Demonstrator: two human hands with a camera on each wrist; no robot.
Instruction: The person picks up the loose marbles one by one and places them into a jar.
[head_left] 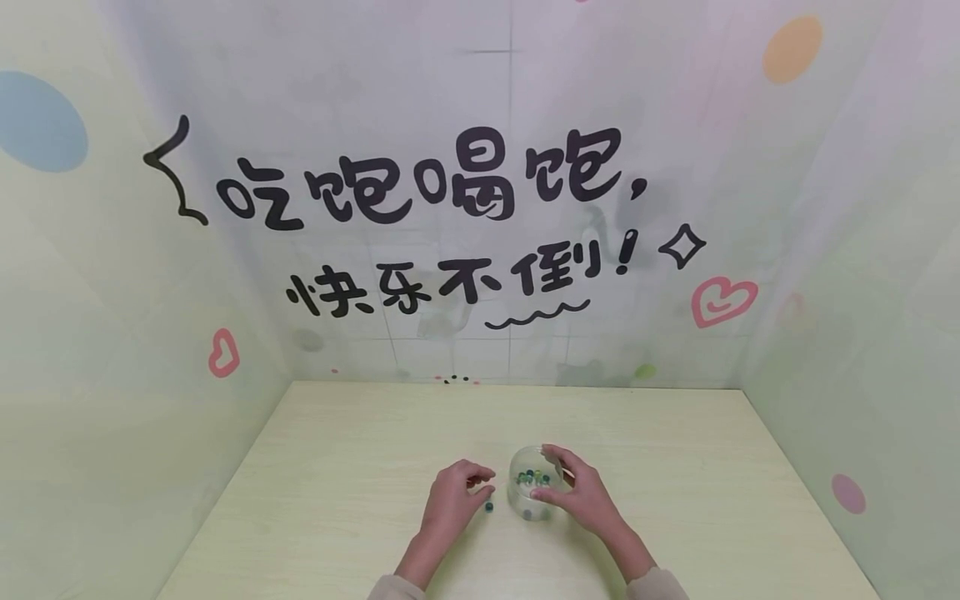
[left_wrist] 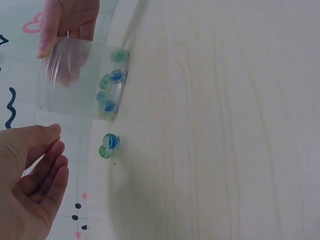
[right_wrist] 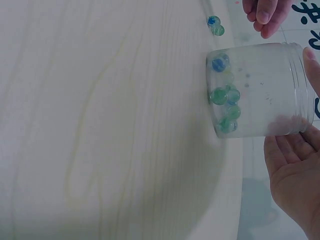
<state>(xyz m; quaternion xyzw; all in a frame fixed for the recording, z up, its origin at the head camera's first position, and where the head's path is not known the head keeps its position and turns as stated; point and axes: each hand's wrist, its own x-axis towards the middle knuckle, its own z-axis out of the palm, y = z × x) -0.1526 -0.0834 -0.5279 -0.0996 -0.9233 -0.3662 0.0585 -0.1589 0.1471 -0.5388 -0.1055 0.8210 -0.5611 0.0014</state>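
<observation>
My right hand [head_left: 588,497] grips a clear plastic jar [head_left: 528,503] near its top, thumb on the near side and fingers around the far side. The jar stands upright on the table, with several blue and green glass marbles [right_wrist: 226,96] at its bottom. Left of the jar, two loose marbles lie close together on the tabletop, a blue one [left_wrist: 110,141] and a green one [left_wrist: 105,151]. My left hand [head_left: 453,502] is held just above them, fingers loosely bent towards the thumb, and no marble shows between its fingertips.
The pale wood-grain table [head_left: 360,433] is bounded at the back by a printed wall [head_left: 450,100] with black lettering. Light green side walls [head_left: 847,333] rise along its left and right edges.
</observation>
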